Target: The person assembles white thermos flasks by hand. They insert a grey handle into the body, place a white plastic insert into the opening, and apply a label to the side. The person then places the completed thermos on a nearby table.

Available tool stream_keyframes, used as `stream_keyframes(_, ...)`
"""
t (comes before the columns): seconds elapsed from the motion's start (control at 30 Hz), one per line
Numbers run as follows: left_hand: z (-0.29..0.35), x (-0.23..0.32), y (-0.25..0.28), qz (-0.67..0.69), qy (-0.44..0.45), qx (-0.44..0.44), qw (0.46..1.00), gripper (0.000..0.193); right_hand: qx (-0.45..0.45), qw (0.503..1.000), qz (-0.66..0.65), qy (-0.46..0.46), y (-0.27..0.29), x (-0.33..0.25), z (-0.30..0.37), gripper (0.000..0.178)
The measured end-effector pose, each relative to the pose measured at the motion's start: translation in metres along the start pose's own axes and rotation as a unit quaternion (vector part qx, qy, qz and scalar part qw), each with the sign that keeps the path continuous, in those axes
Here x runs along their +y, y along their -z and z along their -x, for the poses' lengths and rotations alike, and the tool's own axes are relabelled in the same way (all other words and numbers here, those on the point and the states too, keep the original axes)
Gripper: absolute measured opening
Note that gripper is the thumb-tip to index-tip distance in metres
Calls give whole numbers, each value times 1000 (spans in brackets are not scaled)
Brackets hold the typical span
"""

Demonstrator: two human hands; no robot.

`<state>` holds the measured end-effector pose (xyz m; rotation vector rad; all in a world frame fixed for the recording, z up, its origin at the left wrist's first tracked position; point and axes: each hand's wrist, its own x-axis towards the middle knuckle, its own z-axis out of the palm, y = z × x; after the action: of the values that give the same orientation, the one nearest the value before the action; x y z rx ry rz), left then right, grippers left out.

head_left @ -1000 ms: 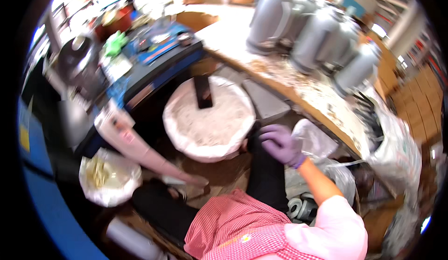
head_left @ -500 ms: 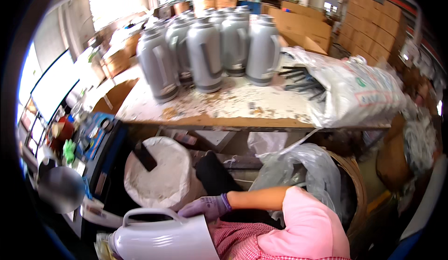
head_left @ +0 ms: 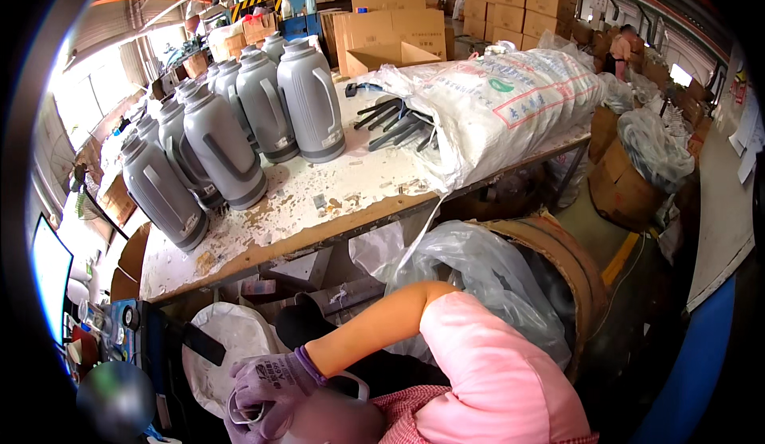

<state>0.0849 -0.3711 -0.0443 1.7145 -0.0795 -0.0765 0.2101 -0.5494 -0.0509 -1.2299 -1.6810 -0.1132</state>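
Observation:
My right hand [head_left: 269, 392], in a purple work glove, has its fingers curled around the mouth end of a grey-lilac thermos jug [head_left: 339, 422] at the bottom of the view. The jug lies tilted in front of my checked apron, its handle [head_left: 360, 386] showing past my wrist. Something small and pale shows by the fingertips, too hidden to name. My left hand is out of view. On the worn white table [head_left: 303, 213] ahead, several grey thermos jugs [head_left: 219, 145] stand upright at the left.
A white woven sack [head_left: 510, 97] with dark plastic handles [head_left: 398, 121] spilling out lies on the table's right. Below are a lined white tub [head_left: 227, 340] and a drum with clear plastic [head_left: 486, 277]. Cardboard boxes [head_left: 394, 33] stand behind. Another person [head_left: 621, 49] is far right.
The view has swung right. My right hand has gone from beside the jug's handle and base end to its mouth end, and the jug now sits lower, mostly behind my hand and arm.

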Motion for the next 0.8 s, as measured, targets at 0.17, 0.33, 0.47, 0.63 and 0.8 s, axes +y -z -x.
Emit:
stream_keyframes(0.17, 9, -4, 9, -84, -11, 8, 996, 54, 39, 995, 12, 92, -3, -15, -14, 41)
stream_keyframes(0.33, 8, 2, 2, 15, 25, 48, 998, 75, 16, 995, 5, 97, -25, 6, -22, 36)
stream_keyframes(0.47, 12, -17, 2, 106, -10, 53, 993, 93, -72, 995, -65, 24, -24, 18, -21, 28)
stream_keyframes(0.63, 30, 7, 19, -25, -23, 107, 994, 76, -109, 983, 89, 120, 7, 21, -103, 22)
stream_keyframes(0.8, 59, -3, 34, 6, -16, 204, 979, 80, 327, 915, -228, 63, 108, 19, -132, 36)
